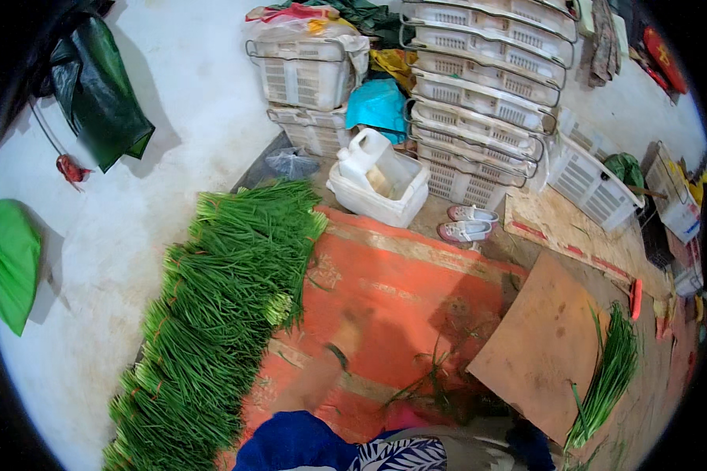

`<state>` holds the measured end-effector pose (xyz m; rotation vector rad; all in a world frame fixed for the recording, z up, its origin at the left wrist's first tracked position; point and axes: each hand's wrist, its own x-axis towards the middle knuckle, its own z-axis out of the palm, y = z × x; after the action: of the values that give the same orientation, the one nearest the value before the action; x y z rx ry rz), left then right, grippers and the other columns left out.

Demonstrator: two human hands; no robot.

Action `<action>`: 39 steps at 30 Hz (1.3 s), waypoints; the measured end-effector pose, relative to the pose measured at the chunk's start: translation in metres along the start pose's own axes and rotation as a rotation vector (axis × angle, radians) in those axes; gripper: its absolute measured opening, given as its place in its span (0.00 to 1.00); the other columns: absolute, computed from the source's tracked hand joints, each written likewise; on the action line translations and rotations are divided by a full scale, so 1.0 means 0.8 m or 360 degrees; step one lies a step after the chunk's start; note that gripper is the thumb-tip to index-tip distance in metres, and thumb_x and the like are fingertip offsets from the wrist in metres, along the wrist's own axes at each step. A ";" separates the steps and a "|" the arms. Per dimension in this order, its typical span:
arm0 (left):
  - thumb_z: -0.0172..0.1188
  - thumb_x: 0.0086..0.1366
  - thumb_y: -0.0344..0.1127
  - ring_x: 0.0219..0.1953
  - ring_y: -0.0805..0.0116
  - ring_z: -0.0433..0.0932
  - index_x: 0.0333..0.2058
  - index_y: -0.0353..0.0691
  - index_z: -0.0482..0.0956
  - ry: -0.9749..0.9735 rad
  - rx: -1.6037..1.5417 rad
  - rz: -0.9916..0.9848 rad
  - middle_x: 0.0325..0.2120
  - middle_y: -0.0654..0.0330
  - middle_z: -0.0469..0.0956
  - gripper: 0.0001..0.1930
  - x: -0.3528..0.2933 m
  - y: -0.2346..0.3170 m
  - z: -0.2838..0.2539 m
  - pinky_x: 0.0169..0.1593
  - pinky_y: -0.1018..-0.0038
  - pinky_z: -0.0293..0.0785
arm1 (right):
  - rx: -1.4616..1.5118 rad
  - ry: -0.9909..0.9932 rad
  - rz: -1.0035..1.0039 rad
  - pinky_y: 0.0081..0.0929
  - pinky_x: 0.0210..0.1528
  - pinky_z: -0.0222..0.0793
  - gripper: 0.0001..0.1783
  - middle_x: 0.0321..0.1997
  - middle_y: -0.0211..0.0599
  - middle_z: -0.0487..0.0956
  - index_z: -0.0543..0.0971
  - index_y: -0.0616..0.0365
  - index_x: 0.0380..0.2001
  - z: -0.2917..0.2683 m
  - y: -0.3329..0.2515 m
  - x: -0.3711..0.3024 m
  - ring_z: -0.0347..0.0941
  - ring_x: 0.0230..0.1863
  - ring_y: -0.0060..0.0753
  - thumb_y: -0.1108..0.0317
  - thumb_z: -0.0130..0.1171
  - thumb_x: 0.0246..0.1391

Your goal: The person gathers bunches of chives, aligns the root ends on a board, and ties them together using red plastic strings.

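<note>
Neither of my hands can be made out. At the lower edge are blue cloth (294,443), leaf-patterned cloth (401,455) and grey cloth of my clothing. Just above them a small pink patch (401,416) is too blurred to name. Long rows of bundled green chives (212,330) lie along the left side of an orange-red mat (385,290), their pale ends mostly toward the wall. Loose chive stalks (432,377) are scattered in front of me. On the right, a loose pile of chives (609,377) lies partly over a brown board (546,337).
A cut-open white jug (381,188) stands beyond the mat, beside a pair of shoes (469,224). Tall stacked white crates (479,118) rise behind. Another crate (597,180) leans at the right. A dark green bag (98,94) and bright green bag (12,263) hang at the left wall.
</note>
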<state>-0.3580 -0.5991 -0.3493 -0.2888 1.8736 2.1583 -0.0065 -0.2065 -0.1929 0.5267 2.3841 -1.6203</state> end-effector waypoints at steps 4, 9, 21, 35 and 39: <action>0.54 0.59 0.32 0.41 0.68 0.71 0.49 0.41 0.67 -0.0550 0.0151 0.0215 0.42 0.61 0.72 0.18 -0.092 -0.056 0.177 0.47 0.73 0.68 | 0.0049 0.0232 0.0068 0.23 0.40 0.66 0.24 0.39 0.41 0.75 0.67 0.59 0.52 0.014 -0.006 -0.029 0.70 0.39 0.26 0.73 0.54 0.48; 0.58 0.56 0.32 0.42 0.67 0.71 0.40 0.40 0.72 -0.1021 0.0472 0.0972 0.40 0.58 0.73 0.12 -0.173 0.011 0.309 0.48 0.72 0.67 | 0.0134 0.0891 0.0222 0.22 0.38 0.68 0.19 0.35 0.35 0.75 0.70 0.64 0.47 0.024 0.043 -0.076 0.70 0.35 0.22 0.76 0.51 0.50; 0.54 0.57 0.26 0.35 0.71 0.75 0.43 0.32 0.71 -0.1849 0.0386 0.0553 0.36 0.55 0.75 0.14 -0.235 0.056 0.456 0.43 0.78 0.71 | 0.1263 0.2676 0.0310 0.23 0.43 0.67 0.17 0.35 0.40 0.76 0.72 0.67 0.43 0.037 -0.050 -0.261 0.72 0.38 0.29 0.72 0.52 0.49; 0.58 0.54 0.36 0.49 0.56 0.67 0.49 0.33 0.66 -0.3741 0.0898 0.1784 0.46 0.49 0.68 0.25 -0.521 0.002 0.550 0.53 0.67 0.60 | 0.0261 0.5083 0.0249 0.22 0.25 0.63 0.16 0.16 0.31 0.68 0.74 0.56 0.27 0.408 -0.189 -0.417 0.65 0.17 0.24 0.58 0.42 0.58; 0.59 0.54 0.34 0.48 0.54 0.67 0.49 0.31 0.66 -0.4159 0.0967 0.1991 0.45 0.49 0.69 0.24 -0.564 -0.036 0.558 0.54 0.66 0.59 | 0.0148 0.5041 -0.1078 0.26 0.24 0.60 0.15 0.22 0.32 0.69 0.71 0.51 0.28 0.645 -0.218 -0.384 0.58 0.15 0.24 0.54 0.42 0.58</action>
<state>0.0883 -0.1861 -0.1664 2.5241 0.3601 0.2115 0.1906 -0.7963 -0.1242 -0.7455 -0.1740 -0.3223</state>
